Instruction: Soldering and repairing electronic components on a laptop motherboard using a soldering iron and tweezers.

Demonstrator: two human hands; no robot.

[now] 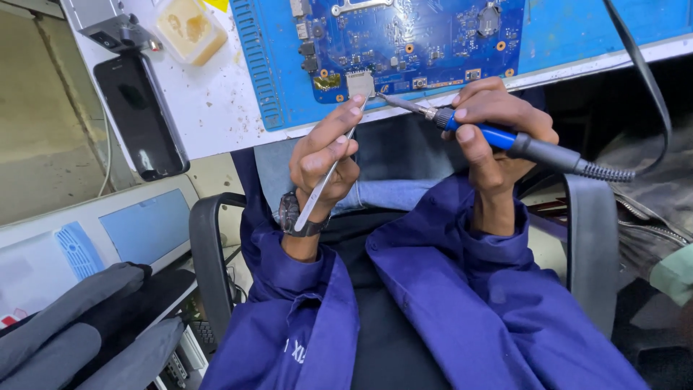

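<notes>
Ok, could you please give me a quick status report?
Left hand grips tweezers. Right hand holds soldering iron, tip at metal part on blue circuit board. Nothing obstructing.

Left hand (323, 160) and right hand (491, 133) raised, fingers curled closed.

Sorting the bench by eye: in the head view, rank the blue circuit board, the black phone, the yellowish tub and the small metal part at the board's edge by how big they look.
Largest to smallest:
1. circuit board, though cut off by the top edge
2. phone
3. tub, partly cut off
4. metal part
</notes>
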